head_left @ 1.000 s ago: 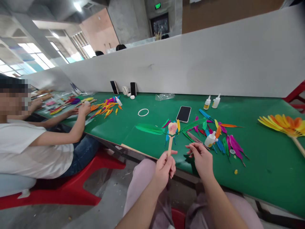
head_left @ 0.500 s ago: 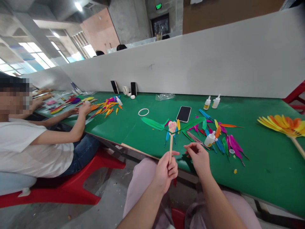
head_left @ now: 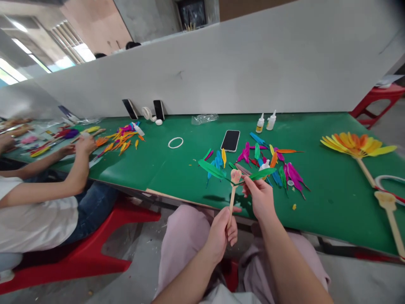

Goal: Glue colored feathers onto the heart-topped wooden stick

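Held a wooden stick [head_left: 232, 202] in the left hand [head_left: 221, 234], with the fingers [head_left: 233, 231] curled closed around the lower part and one fingertip pointing out past it, by the near edge of the green worktop [head_left: 335, 215]. Had this stick slightly tilted, with its pale, pink-marked head [head_left: 236, 175] upward, and with a left green feather [head_left: 211, 169] and a right green feather [head_left: 265, 172] spread like two wings, just under the head. Had the right hand [head_left: 262, 196] at the quill of the right green feather, with thumb and forefinger pinched together on it; could not tell exactly the position of the other fingers, bent under the palm. Saw on the worktop, beyond the stick, some blue feathers [head_left: 216, 164] with one yellow feather [head_left: 223, 158] just beside, and to the right a mixed pile with magenta feathers [head_left: 295, 176] and a white bottle [head_left: 265, 165], partly hidden by the right green feather. Noticed a phone [head_left: 230, 140] lying flat behind these feathers, a white ring [head_left: 175, 142] to its left, and two small bottles [head_left: 260, 124] standing upright near the white partition [head_left: 253, 71]. Found at the far right a yellow and orange feather fan [head_left: 357, 145], and nearer a second stick [head_left: 394, 223], also with a pale head. Saw at the left a co-worker's hand [head_left: 85, 145] near loose orange feathers [head_left: 125, 145], above a red stool [head_left: 91, 249].
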Demonstrator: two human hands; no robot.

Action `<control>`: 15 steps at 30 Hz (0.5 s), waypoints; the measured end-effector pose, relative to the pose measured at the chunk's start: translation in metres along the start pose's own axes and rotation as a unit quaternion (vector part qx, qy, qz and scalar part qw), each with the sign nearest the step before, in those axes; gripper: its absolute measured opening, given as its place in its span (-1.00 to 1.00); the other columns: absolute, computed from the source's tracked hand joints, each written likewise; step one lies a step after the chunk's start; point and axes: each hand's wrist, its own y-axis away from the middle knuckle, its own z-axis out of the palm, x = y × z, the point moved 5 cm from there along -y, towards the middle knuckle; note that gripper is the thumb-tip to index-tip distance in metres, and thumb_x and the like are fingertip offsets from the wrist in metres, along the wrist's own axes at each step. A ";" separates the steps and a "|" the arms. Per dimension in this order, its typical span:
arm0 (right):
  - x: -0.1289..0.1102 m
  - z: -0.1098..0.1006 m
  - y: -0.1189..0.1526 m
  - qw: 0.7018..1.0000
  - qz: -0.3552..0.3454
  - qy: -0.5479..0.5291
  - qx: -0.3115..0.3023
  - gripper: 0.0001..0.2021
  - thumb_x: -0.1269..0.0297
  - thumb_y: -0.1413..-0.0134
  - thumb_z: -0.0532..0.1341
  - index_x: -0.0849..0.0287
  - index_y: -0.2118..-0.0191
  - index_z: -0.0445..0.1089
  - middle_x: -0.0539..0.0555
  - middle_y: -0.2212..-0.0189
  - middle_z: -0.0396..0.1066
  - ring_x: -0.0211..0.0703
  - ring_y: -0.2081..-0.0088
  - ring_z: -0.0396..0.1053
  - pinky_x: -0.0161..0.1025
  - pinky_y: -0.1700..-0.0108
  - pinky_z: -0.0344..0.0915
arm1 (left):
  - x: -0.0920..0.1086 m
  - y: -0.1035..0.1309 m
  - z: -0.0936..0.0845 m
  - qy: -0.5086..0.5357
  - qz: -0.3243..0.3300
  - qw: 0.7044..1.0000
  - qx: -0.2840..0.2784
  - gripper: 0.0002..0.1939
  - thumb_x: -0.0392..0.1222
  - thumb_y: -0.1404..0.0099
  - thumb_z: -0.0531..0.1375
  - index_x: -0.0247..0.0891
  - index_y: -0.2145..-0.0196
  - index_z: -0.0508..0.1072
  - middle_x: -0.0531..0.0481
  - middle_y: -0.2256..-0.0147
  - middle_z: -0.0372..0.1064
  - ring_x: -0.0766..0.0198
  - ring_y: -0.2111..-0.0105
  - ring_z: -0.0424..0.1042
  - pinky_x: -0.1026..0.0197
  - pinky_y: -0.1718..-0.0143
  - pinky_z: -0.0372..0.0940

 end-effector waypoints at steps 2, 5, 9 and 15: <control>0.002 0.000 0.000 1.000 0.008 0.001 0.009 -0.71 0.07 0.23 0.31 0.22 0.45 0.46 -0.04 0.67 0.34 -0.36 0.66 0.20 -0.37 0.66 0.14 | 0.002 -0.004 -0.001 -0.031 0.017 0.999 -0.008 -0.66 -0.02 -0.28 0.00 -0.30 0.11 0.29 0.20 0.70 0.03 0.46 0.74 0.01 0.38 0.72 0.10; 0.005 0.001 0.000 1.000 0.019 0.003 0.007 -0.70 0.07 0.25 0.33 0.24 0.47 0.45 -0.01 0.64 0.37 -0.33 0.64 0.22 -0.35 0.66 0.15 | 0.008 -0.010 -0.002 -0.084 0.024 0.996 -0.007 -0.56 -0.05 -0.23 0.09 -0.26 -0.03 0.20 0.19 0.67 0.13 0.42 0.72 0.14 0.32 0.66 0.22; 0.006 0.003 0.000 1.000 0.020 0.011 -0.004 -0.73 0.09 0.26 0.33 0.22 0.48 0.44 -0.06 0.68 0.33 -0.33 0.64 0.22 -0.35 0.64 0.16 | 0.018 -0.017 -0.003 -0.099 0.037 0.994 0.024 -0.54 -0.13 -0.14 0.18 -0.24 0.00 0.26 0.10 0.50 0.28 0.42 0.62 0.27 0.30 0.53 0.28; 0.010 0.007 0.002 0.999 0.024 0.027 -0.030 -0.75 0.13 0.28 0.35 0.21 0.48 0.43 -0.08 0.68 0.33 -0.33 0.64 0.22 -0.35 0.63 0.17 | 0.024 -0.019 -0.002 -0.076 0.068 0.994 0.037 -0.63 -0.28 -0.10 0.19 -0.22 0.09 0.30 -0.01 0.25 0.32 0.45 0.51 0.29 0.40 0.56 0.19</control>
